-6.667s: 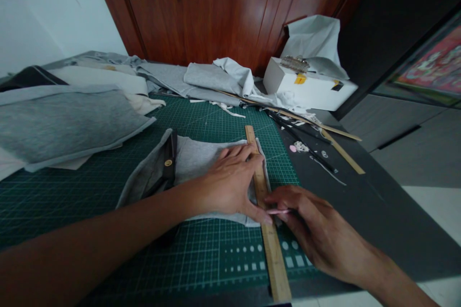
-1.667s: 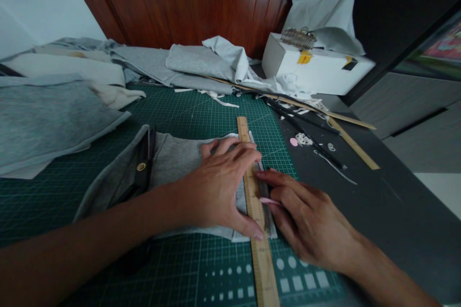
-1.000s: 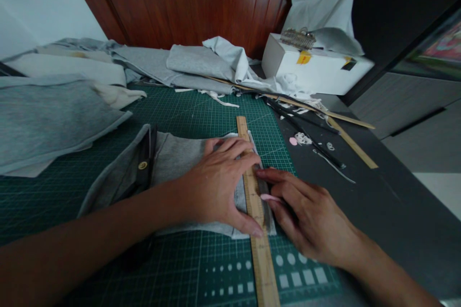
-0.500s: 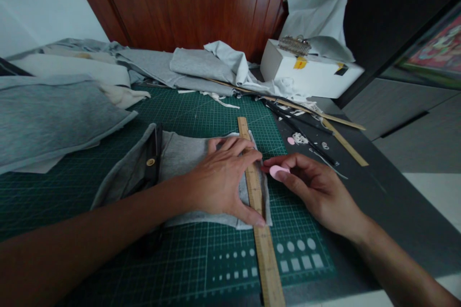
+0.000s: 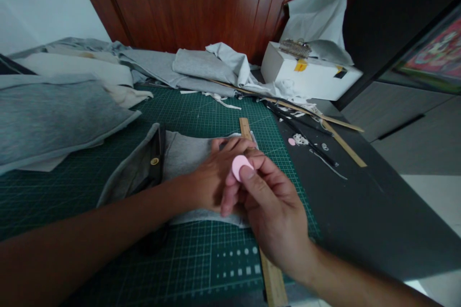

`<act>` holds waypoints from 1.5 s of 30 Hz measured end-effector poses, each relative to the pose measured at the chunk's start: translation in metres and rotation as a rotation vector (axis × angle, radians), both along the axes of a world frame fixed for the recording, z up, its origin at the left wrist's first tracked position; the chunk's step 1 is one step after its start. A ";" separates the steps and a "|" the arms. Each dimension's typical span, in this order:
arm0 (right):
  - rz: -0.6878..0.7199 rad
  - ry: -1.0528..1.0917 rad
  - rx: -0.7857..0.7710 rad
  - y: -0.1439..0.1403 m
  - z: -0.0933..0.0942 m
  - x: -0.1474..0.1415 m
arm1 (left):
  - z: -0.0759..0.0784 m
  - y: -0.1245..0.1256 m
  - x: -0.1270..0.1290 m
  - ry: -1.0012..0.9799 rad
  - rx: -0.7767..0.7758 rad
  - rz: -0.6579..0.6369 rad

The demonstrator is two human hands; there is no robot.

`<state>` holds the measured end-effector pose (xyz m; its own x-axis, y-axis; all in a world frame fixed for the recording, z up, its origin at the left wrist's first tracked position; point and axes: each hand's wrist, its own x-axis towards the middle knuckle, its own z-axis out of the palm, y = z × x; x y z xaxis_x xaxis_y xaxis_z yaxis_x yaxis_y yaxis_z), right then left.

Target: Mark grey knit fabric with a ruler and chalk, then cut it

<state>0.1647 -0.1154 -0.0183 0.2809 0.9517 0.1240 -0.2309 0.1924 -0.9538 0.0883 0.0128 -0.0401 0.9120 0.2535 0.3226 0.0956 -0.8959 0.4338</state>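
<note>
Right hand (image 5: 268, 204) has lifted off the grey knit fabric piece (image 5: 187, 153), fingers pinching a pink round chalk disc (image 5: 239, 167) above the wooden ruler (image 5: 245, 127). Left hand (image 5: 212, 177) still flat, fingers spread, pinning ruler; marking stroke looks finished.

**Bare arms, nothing worn**

Both forearms were bare from the frame's edge down to the wrists, with no sleeve or cuff showing on either. The left hand (image 5: 207, 184) wore no glove, ring or watch on the parts in view, and the right hand (image 5: 268, 206) was likewise uncovered, its wrist plain. The fingers (image 5: 230, 192) carried short, unpainted nails. The dim light hid any finer marks.
</note>
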 end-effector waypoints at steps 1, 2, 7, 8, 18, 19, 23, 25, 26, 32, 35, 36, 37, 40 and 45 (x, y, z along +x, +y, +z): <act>-0.010 0.003 -0.015 0.000 -0.004 0.002 | 0.002 -0.001 -0.001 0.017 0.017 -0.024; -0.017 0.011 -0.034 0.000 -0.007 0.007 | 0.004 -0.002 -0.002 0.034 0.036 -0.037; 0.032 0.031 -0.167 -0.011 -0.019 0.047 | 0.011 -0.008 0.001 0.078 0.069 -0.003; 0.038 0.020 -0.196 -0.014 -0.020 0.055 | 0.011 -0.009 0.002 0.084 0.062 -0.001; 0.170 -0.136 -0.354 -0.028 -0.010 0.084 | 0.009 -0.007 0.002 0.109 0.070 0.001; 0.186 -0.152 -0.351 -0.028 -0.009 0.085 | 0.010 -0.008 0.002 0.110 0.069 0.000; 0.146 -0.196 -0.361 -0.027 -0.010 0.084 | 0.011 -0.008 0.002 0.123 0.062 0.007; 0.065 -0.209 -0.396 -0.025 -0.012 0.080 | 0.012 -0.009 0.002 0.130 0.063 0.011; 0.021 -0.219 -0.413 -0.024 -0.014 0.079 | 0.013 -0.009 0.002 0.132 0.066 0.011; -0.092 -0.327 -0.496 -0.014 -0.016 0.074 | 0.012 -0.010 0.002 0.138 0.076 0.021; -0.080 -0.376 -0.542 -0.010 -0.013 0.075 | 0.012 -0.010 0.002 0.139 0.079 0.023; -0.077 -0.387 -0.554 -0.008 -0.012 0.075 | 0.012 -0.010 0.002 0.139 0.079 0.022; -0.075 -0.393 -0.566 -0.007 -0.011 0.076 | 0.012 -0.010 0.002 0.139 0.080 0.021; -0.069 -0.384 -0.590 -0.003 -0.009 0.077 | 0.011 -0.009 0.001 0.133 0.086 0.021; -0.062 -0.391 -0.606 -0.001 -0.006 0.077 | 0.010 -0.010 0.001 0.116 0.101 0.021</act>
